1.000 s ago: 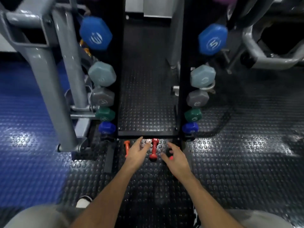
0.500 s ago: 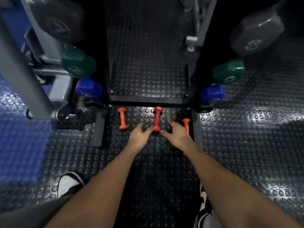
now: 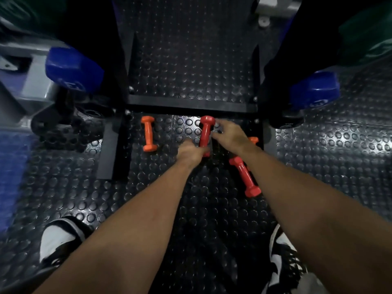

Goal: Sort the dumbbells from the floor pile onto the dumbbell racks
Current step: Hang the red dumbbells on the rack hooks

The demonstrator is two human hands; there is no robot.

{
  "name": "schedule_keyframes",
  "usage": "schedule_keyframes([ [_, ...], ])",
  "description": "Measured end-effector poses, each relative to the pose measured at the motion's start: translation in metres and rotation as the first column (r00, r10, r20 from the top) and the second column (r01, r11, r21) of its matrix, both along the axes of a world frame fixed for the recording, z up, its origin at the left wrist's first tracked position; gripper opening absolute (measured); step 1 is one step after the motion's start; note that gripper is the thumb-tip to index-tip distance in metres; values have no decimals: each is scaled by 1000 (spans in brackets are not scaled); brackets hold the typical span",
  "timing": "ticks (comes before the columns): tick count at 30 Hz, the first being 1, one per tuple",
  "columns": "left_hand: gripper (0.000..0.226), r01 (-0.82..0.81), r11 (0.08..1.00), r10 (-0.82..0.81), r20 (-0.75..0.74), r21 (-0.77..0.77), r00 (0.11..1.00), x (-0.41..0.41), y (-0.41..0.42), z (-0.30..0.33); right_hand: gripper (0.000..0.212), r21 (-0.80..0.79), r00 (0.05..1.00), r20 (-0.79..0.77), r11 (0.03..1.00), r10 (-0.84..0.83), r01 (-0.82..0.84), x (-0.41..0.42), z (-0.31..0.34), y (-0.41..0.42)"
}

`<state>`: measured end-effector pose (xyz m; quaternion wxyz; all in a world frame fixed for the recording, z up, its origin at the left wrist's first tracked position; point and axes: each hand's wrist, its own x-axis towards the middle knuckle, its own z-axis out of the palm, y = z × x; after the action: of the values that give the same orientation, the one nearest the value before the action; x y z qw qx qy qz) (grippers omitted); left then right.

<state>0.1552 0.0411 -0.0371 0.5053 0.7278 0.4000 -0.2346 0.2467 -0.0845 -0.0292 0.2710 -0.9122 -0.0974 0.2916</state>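
Note:
Several small dumbbells lie on the studded black floor in front of the rack base (image 3: 191, 107). My left hand (image 3: 189, 152) grips the near end of an upright-lying red dumbbell (image 3: 205, 131). My right hand (image 3: 232, 134) reaches in beside it, its curled fingertips at that dumbbell's handle; what they hold is hidden. A second red dumbbell (image 3: 244, 177) lies under my right forearm. An orange dumbbell (image 3: 148, 134) lies to the left, and another orange one (image 3: 253, 140) peeks out behind my right wrist.
Blue dumbbells hang on the lowest rack pegs at left (image 3: 72, 71) and right (image 3: 314, 92), with a green one (image 3: 367, 32) above on the right. A grey machine frame (image 3: 31, 85) stands at left. My shoes (image 3: 57, 240) flank the spot.
The view has dropped closer to the floor. My left hand has closed around the red dumbbell's near end, and my right hand has moved forward to its handle. A second red dumbbell has come into view.

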Motion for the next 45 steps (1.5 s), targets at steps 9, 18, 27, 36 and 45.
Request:
schedule_keyframes([
  [9,64,119,973,-120,-5,196,993,10,-22,-31,69,-89,993,-1,989,121,-120,29,-35,25],
  [18,63,57,998,-58,51,29,997,-9,-2,-33,18,28,992,-25,992,-124,124,19,-29,7],
  [27,46,-63,980,78,76,-190,994,-50,30,65,29,234,907,-394,937,-152,259,-16,59,-27],
  [36,23,-282,922,357,303,-266,884,-63,37,209,36,405,919,-379,873,-112,273,-49,235,-41],
  [45,23,-150,950,296,633,-274,716,-51,35,378,56,616,991,-127,780,-40,110,-91,409,-72],
])
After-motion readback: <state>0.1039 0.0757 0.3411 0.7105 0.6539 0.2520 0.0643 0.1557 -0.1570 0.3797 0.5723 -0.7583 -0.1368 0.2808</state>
